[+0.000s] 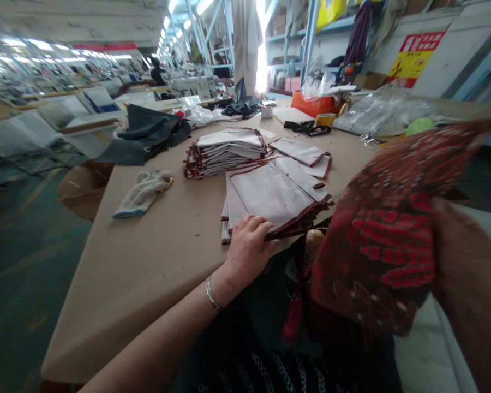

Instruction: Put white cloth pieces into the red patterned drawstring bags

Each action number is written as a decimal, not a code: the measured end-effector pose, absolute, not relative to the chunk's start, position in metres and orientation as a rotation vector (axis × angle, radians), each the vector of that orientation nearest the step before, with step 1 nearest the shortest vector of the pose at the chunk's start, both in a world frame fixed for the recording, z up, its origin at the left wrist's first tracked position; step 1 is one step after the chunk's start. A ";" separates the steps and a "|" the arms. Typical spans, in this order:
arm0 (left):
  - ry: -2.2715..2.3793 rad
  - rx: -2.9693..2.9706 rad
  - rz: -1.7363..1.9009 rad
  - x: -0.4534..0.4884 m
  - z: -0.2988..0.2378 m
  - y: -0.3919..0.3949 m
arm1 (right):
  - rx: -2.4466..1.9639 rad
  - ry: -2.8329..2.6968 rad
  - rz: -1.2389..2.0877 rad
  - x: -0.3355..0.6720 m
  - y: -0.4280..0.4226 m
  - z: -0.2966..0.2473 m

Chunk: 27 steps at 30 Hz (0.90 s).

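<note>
My left hand is at the near table edge, its curled fingers over the corner of a loose pile of white fabric pieces with dark red-brown edging. A bracelet sits on that wrist. My right hand, smeared by motion, grips a red and brown patterned cloth raised at the right, off the table. Most of its fingers are hidden or blurred. Behind the pile lies a neater stack of folded white pieces with the same edging. A small part of the pile is covered by my left fingers.
A knit work glove lies on the brown-covered table at left. Dark cloth hangs over the far left edge, above a cardboard box. At the back are an orange bin, black straps and plastic bags.
</note>
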<state>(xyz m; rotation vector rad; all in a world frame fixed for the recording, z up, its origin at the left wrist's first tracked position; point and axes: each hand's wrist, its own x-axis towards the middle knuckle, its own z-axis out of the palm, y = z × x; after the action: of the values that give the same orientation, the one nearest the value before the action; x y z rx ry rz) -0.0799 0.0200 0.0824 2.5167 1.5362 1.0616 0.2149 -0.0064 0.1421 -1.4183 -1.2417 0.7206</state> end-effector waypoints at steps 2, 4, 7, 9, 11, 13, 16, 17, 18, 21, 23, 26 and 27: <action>1.615 2.577 0.979 -0.076 0.080 0.020 | -1.545 -1.171 0.839 0.217 -0.009 0.108; 1.648 2.591 0.961 -0.074 0.079 0.022 | -1.688 -1.212 0.967 0.229 -0.010 0.057; 1.645 2.618 0.953 -0.075 0.079 0.025 | -1.844 -1.435 0.804 0.253 -0.009 -0.010; 1.630 2.637 0.948 -0.076 0.080 0.026 | -1.843 -1.484 0.574 0.256 -0.008 -0.019; 1.623 2.621 0.974 -0.076 0.082 0.027 | -1.690 -1.550 0.313 0.238 -0.006 0.008; 1.630 2.572 1.034 -0.075 0.085 0.028 | -1.429 -1.758 0.029 0.200 -0.004 0.057; 1.653 2.506 1.134 -0.074 0.088 0.028 | -1.067 -2.236 -0.202 0.130 0.012 0.122; 1.658 2.489 1.168 -0.074 0.089 0.028 | -1.071 -2.352 -0.265 0.110 0.022 0.134; 1.665 2.474 1.201 -0.075 0.090 0.028 | -1.108 -2.455 -0.307 0.095 0.034 0.141; 1.697 2.432 1.293 -0.081 0.093 0.028 | -1.337 -2.565 -0.383 0.077 0.074 0.144; 1.726 2.408 1.323 -0.086 0.095 0.029 | -1.494 -2.490 -0.389 0.083 0.097 0.142; 1.757 2.325 1.308 -0.090 0.095 0.031 | -1.537 -2.359 -0.257 0.096 0.112 0.146; 1.756 2.286 1.304 -0.091 0.094 0.032 | -1.494 -2.333 -0.198 0.099 0.111 0.148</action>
<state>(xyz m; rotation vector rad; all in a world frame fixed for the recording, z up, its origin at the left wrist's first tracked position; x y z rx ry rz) -0.0909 0.0316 0.0939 2.2858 1.7565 1.3040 0.0986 0.1105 0.1483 -1.4942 -2.3333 -0.1982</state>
